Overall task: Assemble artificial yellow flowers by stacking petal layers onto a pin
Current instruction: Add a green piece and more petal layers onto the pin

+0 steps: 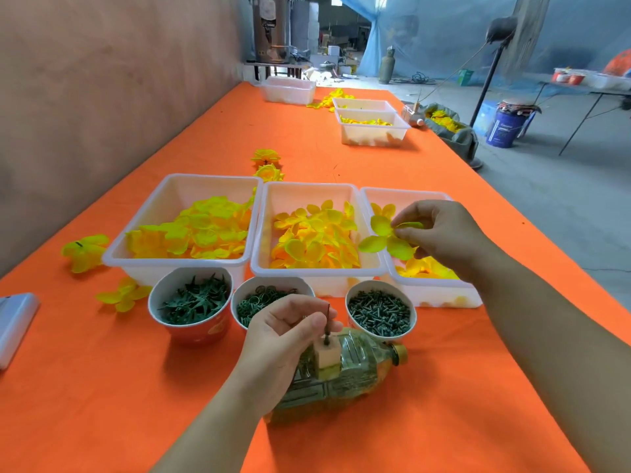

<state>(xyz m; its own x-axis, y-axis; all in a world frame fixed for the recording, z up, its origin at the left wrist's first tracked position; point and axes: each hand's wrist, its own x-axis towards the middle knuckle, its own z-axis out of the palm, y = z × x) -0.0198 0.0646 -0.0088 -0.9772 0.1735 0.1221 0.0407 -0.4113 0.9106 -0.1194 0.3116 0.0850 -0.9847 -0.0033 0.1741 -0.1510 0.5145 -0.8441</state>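
1. Your left hand (286, 336) sits just left of the pin (327, 322), fingers curled; whether it pinches is unclear.
2. Your right hand (440, 233), beyond the pin and rightward, pinches a petal layer (389, 238).

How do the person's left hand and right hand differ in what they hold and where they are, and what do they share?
The left hand pinches the upright pin set in a block on the lying bottle; the right hand pinches a yellow-green petal layer. The left hand is low, beside the bottle; the right hand is over the right tray. Both pinch a flower part rather than lie open.
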